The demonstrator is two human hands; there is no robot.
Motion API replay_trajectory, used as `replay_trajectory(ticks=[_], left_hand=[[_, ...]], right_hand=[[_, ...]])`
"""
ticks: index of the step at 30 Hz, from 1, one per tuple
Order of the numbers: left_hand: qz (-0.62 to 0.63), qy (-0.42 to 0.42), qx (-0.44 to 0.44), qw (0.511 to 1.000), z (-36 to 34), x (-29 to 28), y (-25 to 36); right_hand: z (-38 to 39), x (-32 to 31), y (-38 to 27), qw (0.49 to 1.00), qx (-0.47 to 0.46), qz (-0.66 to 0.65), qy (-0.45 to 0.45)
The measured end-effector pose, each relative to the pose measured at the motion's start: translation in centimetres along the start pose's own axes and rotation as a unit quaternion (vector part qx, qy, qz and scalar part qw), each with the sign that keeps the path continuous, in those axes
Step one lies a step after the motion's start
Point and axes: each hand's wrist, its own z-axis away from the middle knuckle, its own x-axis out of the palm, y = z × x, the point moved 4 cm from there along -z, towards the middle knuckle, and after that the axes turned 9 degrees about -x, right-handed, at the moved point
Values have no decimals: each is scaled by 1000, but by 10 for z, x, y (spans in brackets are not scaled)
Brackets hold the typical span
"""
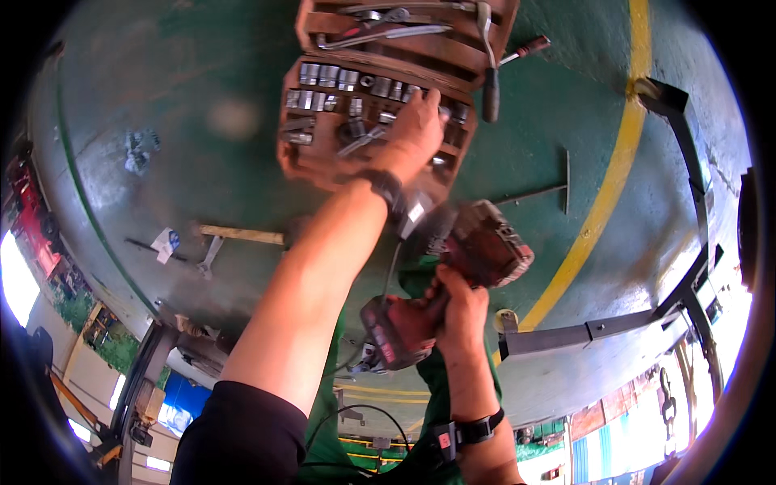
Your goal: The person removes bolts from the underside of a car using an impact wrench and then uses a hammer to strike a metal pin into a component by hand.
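Observation:
My left hand [416, 133] reaches into an open reddish-brown socket case [323, 174] on the green floor. Its fingers are bent down among the metal sockets [347, 79], and whatever lies between the fingertips is hidden. Closed around the grip of a red and black cordless impact wrench [485, 246] is my right hand [462, 311]. The tool is held in front of my legs, nearer to me than the case. Loose sockets and a thin metal tool [361, 141] lie in the tray below my left hand.
The case lid [404, 44] holds ratchets and bars; another ratchet [490, 81] hangs over its edge. Left lie a wooden handle [242, 234] and a spanner [212, 257]. A T-shaped rod [566, 182] rests at right, near a yellow floor line [606, 202] and dark metal frame [598, 330].

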Motion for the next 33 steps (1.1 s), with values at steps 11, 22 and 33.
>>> replay_trajectory(ticks=[11,22,33], left_hand=[[475,-374,-208,769,288,-288,52],[830,-175,-186,497,507,-492,99],[925,7,-178,336,668,-474,90]], right_hand=[[55,21,19,997,-3,-38,-65],[272,115,-1,955,22,110,-276],[292,123,-33,911,-124,305,-250]])
